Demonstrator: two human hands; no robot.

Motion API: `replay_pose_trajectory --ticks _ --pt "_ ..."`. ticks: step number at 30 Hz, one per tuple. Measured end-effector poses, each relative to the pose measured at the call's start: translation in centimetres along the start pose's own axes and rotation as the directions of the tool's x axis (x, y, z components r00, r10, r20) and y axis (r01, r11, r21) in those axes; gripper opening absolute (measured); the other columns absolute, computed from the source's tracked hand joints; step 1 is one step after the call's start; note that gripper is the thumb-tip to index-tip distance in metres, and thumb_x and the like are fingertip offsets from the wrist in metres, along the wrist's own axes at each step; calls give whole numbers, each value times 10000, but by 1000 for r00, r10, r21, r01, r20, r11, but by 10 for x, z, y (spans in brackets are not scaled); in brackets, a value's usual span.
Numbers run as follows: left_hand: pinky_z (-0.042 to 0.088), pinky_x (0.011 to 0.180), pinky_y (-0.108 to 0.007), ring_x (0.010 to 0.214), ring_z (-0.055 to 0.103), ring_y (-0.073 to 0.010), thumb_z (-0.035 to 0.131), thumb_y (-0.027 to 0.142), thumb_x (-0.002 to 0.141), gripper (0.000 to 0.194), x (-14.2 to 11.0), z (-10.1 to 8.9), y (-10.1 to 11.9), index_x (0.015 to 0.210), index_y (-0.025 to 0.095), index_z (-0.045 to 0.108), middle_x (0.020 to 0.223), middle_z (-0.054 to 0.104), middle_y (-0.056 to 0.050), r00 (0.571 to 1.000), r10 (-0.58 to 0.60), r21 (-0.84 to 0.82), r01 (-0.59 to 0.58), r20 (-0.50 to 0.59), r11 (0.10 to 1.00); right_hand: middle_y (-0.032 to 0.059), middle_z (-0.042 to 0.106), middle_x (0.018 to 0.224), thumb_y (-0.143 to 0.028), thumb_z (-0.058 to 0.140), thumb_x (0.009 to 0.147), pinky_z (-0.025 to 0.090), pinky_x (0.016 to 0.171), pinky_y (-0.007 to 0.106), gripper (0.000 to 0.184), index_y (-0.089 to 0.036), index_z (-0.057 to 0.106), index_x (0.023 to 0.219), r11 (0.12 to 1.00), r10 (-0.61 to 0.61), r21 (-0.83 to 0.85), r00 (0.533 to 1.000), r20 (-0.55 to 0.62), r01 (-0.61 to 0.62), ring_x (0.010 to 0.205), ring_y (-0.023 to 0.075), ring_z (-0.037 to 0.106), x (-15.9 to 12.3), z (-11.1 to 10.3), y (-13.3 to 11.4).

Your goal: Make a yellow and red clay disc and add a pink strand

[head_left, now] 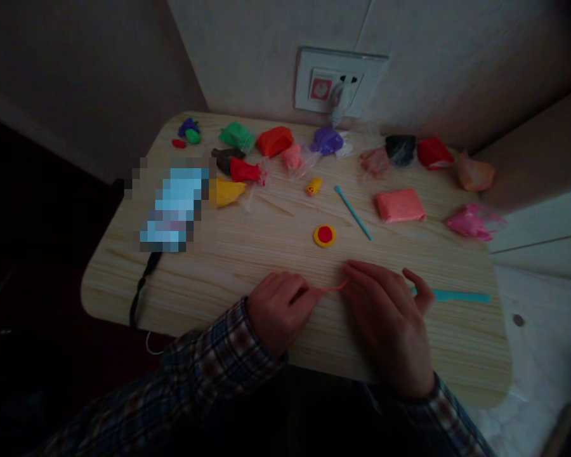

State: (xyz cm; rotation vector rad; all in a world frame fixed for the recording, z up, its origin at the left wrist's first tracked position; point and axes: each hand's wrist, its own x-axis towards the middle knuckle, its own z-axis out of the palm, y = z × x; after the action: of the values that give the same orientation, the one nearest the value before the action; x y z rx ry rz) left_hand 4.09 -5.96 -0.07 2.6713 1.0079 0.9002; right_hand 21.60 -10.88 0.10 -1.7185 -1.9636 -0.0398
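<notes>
A thin strand of orange-pink clay (334, 288) stretches between my two hands, low over the near part of the table. My left hand (283, 308) is closed, with thumb and forefinger pinching its left end. At the other end, the fingertips of my right hand (393, 317) close on the strand; the thumb is hidden, and the little finger sticks out to the right. A yellow clay disc with a red centre (324, 235) lies just beyond my hands. Partly behind my right hand is a flat turquoise clay tool (461, 296).
A thin turquoise stick (353, 212) and a small yellow clay roll (313, 186) lie mid-table. A salmon clay block (400, 205) sits at right. Several bagged clay lumps, including a purple one (327, 141), line the back. A lit, blurred-out device (176, 206) with a cable (140, 289) is at left.
</notes>
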Motion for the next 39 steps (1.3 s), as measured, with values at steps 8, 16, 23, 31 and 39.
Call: replay_pose_trajectory --ticks 8,16,23,31,39 --pt "422 543 -272 580 524 -141 480 148 902 241 -2 0 2 750 135 666 622 604 -29 999 30 -28 -31 -32 999 150 535 1341 -126 470 907 213 1107 458 384 -85 485 1289 993 -110 -34 988 107 114 1293 231 442 -21 -11 -8" --pt "511 634 -299 697 590 -171 539 267 865 198 -1 -12 -2 933 114 644 762 660 -69 995 -81 -95 74 -63 993 117 395 1458 -278 371 955 92 1160 429 481 -65 376 1386 932 -308 -78 884 353 355 1384 202 288 -31 -10 7" --pt "522 613 -275 653 588 -148 532 196 842 153 0 -12 -3 880 111 653 745 662 -63 988 -133 -135 122 -77 983 120 313 1500 -346 333 959 109 1155 448 545 -58 308 1421 929 -294 -96 873 389 356 1405 221 233 -22 -5 5" --pt "530 625 -251 638 598 -126 540 151 825 128 1 -14 -5 880 117 651 739 668 -50 977 -199 -227 178 -71 957 116 323 1497 -360 322 960 100 1156 436 546 -58 323 1415 922 -315 -87 860 400 378 1410 217 217 -25 -8 9" --pt "535 642 -262 678 600 -138 533 142 824 130 0 -15 -6 872 121 652 735 659 -53 971 -226 -241 202 -78 949 122 291 1509 -352 349 952 151 1149 442 592 -84 206 1461 939 -298 -47 876 379 340 1416 217 205 -21 -6 8"
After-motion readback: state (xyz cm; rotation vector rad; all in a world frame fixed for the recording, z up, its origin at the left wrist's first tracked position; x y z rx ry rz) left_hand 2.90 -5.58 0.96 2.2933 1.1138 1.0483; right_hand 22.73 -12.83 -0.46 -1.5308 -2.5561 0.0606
